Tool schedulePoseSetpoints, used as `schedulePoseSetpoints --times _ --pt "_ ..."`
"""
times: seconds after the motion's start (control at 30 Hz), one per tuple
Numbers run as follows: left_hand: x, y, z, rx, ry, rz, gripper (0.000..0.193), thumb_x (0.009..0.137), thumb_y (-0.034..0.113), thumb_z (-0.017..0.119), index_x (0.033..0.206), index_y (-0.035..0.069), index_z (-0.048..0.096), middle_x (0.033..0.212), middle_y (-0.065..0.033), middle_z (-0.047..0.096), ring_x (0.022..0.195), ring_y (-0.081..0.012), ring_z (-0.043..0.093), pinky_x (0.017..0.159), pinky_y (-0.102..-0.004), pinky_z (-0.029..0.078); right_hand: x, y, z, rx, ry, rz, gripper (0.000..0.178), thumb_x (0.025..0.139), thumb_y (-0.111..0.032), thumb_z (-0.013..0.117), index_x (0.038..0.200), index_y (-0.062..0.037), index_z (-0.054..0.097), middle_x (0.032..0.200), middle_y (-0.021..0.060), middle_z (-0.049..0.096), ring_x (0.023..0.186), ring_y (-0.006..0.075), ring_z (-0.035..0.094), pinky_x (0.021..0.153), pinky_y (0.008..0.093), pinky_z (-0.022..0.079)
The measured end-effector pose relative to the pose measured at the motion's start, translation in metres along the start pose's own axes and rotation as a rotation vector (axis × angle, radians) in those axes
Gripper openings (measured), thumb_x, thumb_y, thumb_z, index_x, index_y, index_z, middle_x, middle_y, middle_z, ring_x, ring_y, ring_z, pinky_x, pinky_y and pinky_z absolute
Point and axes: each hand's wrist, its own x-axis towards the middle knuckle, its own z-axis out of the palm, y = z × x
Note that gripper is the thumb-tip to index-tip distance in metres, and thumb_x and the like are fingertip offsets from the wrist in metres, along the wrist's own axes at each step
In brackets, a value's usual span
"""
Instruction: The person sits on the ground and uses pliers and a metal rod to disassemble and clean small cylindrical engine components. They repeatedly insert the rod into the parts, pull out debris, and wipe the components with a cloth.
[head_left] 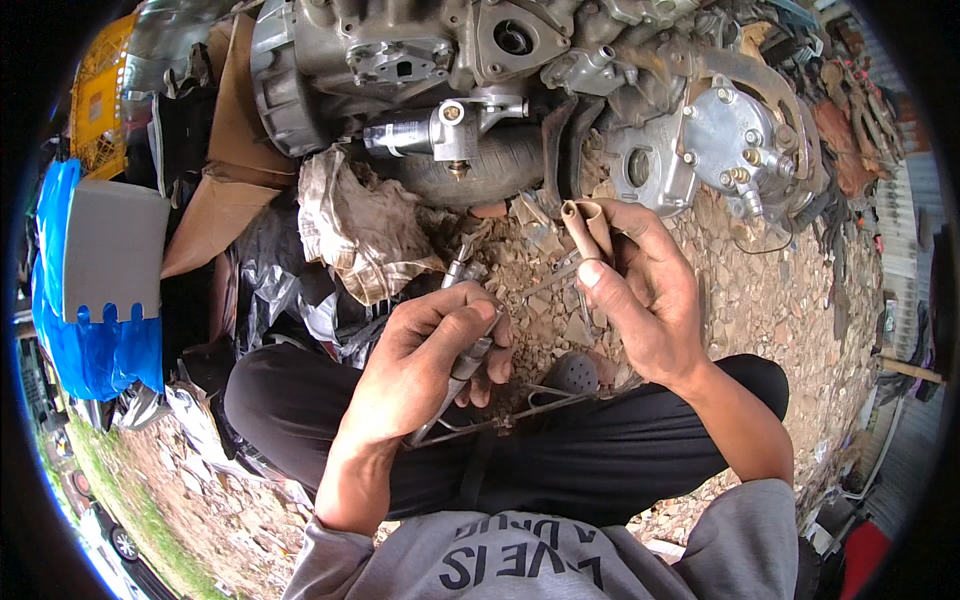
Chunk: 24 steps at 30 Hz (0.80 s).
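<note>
- Head cam: left hand (pixel 430 345) has fingers wrapped round a metal tool (pixel 468 362), this side of the cast-metal housing (pixel 425 25)
- right hand (pixel 657 300) pinches a rolled tan strip (pixel 578 234)

Between the left hand (pixel 430 350) and right hand (pixel 645 295), a narrow gap opens over gravel (pixel 790 310); wider room lies beyond the right hand's outer side. Ahead, the metal casing (pixel 420 25) and round cover (pixel 725 135) block passage. Crumpled cloth (pixel 355 220) crowds the left; folded legs (pixel 300 405) bar the near side.
</note>
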Motion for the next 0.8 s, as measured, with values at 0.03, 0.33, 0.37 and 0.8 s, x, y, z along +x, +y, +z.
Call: schedulePoseSetpoints --times 0.03,0.33,0.37,0.8 --pt "-0.002 0.001 0.001 -0.032 -0.001 0.012 0.030 0.105 0.025 0.050 0.092 0.002 0.063 0.068 -0.0030 0.060 0.054 -0.0081 0.054 0.048 -0.0211 0.043 -0.001 0.001 0.000 -0.017 -0.018 -0.028 0.039 0.100 -0.004 0.056 0.136 0.0043 0.044 0.134 0.0141 0.054 0.128 0.0208 0.055 0.105 0.0308 0.046" --pt "-0.013 0.017 0.003 0.041 0.013 -0.109 0.038 0.109 0.034 0.046 0.092 0.003 0.058 0.055 -0.0044 0.054 0.042 -0.0084 0.050 0.038 -0.0215 0.039 0.001 0.008 0.008 -0.015 -0.033 -0.010 0.035 0.101 -0.005 0.055 0.133 0.0061 0.048 0.127 0.0136 0.055 0.123 0.0202 0.057 0.102 0.0310 0.047" --pt "-0.013 0.013 0.001 0.067 0.016 -0.092 0.037 0.109 0.035 0.044 0.093 0.004 0.057 0.052 -0.0047 0.054 0.039 -0.0095 0.049 0.037 -0.0220 0.039 0.001 0.007 0.008 -0.034 -0.040 -0.015 0.035 0.102 -0.008 0.055 0.133 0.0075 0.048 0.125 0.0136 0.055 0.119 0.0190 0.058 0.100 0.0306 0.049" --pt "0.006 0.008 0.005 0.039 0.086 -0.147 0.056 0.109 0.052 0.025 0.108 0.004 0.054 0.064 -0.0148 0.067 0.041 -0.0161 0.057 0.037 -0.0228 0.041 0.002 0.007 0.006 -0.269 -0.226 -0.154 0.021 0.097 -0.012 0.065 0.112 0.0017 0.064 0.099 0.0093 0.057 0.089 0.0185 0.058 0.078 0.0323 0.051"
